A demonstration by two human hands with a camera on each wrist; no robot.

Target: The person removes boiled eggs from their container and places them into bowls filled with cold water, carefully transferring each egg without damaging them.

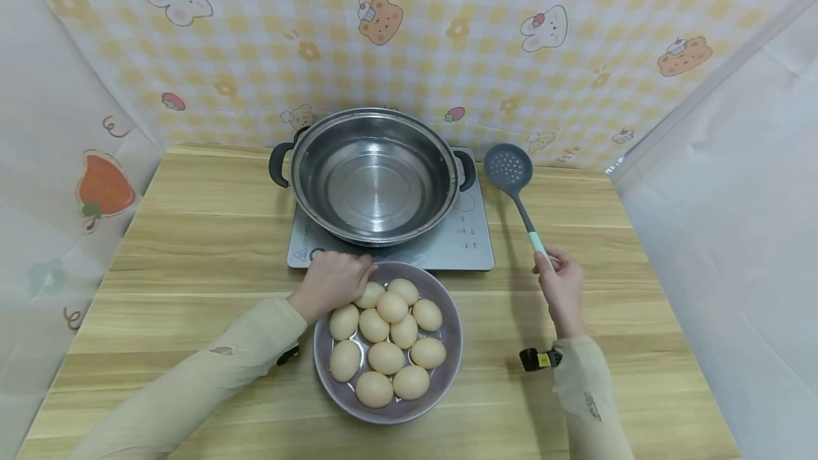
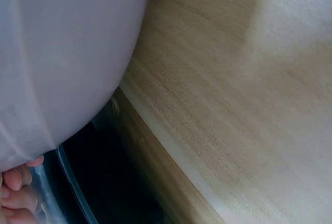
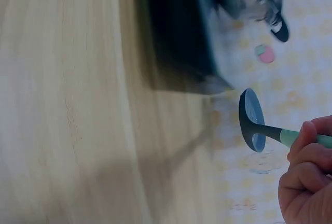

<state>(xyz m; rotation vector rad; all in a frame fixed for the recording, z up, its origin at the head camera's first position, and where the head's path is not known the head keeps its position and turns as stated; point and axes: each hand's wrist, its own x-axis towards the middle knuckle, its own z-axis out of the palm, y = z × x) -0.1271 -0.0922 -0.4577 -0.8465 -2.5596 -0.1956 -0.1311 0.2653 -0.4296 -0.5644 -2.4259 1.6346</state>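
Observation:
A mauve bowl point(image 1: 451, 338) full of several pale eggs point(image 1: 386, 358) is in front of the cooktop. My left hand point(image 1: 334, 281) grips its far left rim, and in the left wrist view the fingertips point(image 2: 14, 179) curl beneath the bowl's side point(image 2: 67, 53). To the right, my right hand point(image 1: 562, 287) holds a slotted skimmer point(image 1: 508, 167) by its mint-green handle. The grey perforated head points away from me and is raised above the table; its shadow falls on the wood in the right wrist view.
Behind the bowl, a wide stainless steel pot point(image 1: 377, 194) with dark side handles stands on a silver induction cooktop point(image 1: 441, 255). The wooden table point(image 1: 211, 247) ends at a yellow checked cloth point(image 1: 415, 77) at the back. White sheets hang on both sides.

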